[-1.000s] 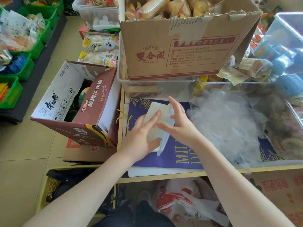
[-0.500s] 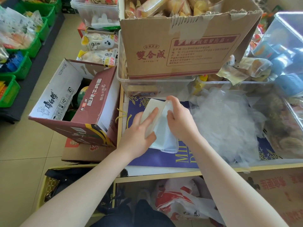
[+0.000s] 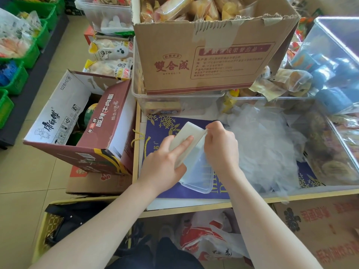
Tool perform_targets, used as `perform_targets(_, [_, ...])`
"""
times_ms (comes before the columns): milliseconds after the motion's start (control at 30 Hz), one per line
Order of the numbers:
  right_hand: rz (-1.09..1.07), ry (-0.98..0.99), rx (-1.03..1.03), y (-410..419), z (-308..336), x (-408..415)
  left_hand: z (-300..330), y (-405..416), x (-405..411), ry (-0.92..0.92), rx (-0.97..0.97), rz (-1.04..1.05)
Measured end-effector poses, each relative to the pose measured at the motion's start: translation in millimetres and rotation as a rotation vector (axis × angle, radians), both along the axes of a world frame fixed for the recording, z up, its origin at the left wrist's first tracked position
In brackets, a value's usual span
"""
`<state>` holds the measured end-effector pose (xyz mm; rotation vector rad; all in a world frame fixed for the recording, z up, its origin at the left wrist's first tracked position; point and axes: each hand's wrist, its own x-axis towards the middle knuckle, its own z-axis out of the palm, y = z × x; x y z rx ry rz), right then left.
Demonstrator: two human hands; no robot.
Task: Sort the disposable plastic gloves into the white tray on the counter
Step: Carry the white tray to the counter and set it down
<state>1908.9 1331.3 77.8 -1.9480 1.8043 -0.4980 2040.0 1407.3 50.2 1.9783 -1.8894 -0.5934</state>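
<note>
Head view, only one supplied. Your left hand [image 3: 165,164] rests on the near-left side of the white tray [image 3: 189,141], w/ index and middle fingers laid flat across its pale top face and thumb tucked at the lower edge; grip is closed round the tray. Your right hand [image 3: 221,148] sits just beside it on the right, fingertips pinched narrow on the tray's far-right corner, where a thin fold of clear film shows. Cannot tell whether that film is a glove or part of the tray wrap.

Tray is tilted, far end raised, above a clear plastic lid or container [image 3: 198,175] that lies flat on a dark-blue printed bag [image 3: 165,125]. The bag covers the desk [image 3: 194,205] surface betw. the desk's wooden front edge and the tubs at the back.

Disposable plastic gloves [image 3: 266,144] lie in a loose, crumpled, translucent heap on the bag, to the right of your right hand, touching or nearly touching the wrist. Nothing visible inside the tray from this angle.

Behind the hands: a clear tub [image 3: 174,101] carrying a brown cardboard box [image 3: 213,55] filled w/ wrapped snacks. Right side: clear bin [image 3: 340,152] of baked goods. Left of the desk, on the floor: open noodle carton [image 3: 81,123], tilted. Far left: green baskets [image 3: 19,74] on a low shelf.
</note>
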Motion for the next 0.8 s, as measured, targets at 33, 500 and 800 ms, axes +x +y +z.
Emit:
perform_targets(33, [-0.035,-0.023,0.017,-0.8,-0.4,0.9,0.5,0.8,-0.9,-0.017,-0.013,-0.009])
perform_targets(500, [0.195,-0.276,0.287,-14.5,7.1,-3.3,18.4,-39.6,23.1,-0.065,0.11,-0.059])
perform_targets(800, [0.046,-0.211,0.066,-6.9,-3.9,2.4,15.0,-65.4,6.1,-0.16,0.179,-0.217])
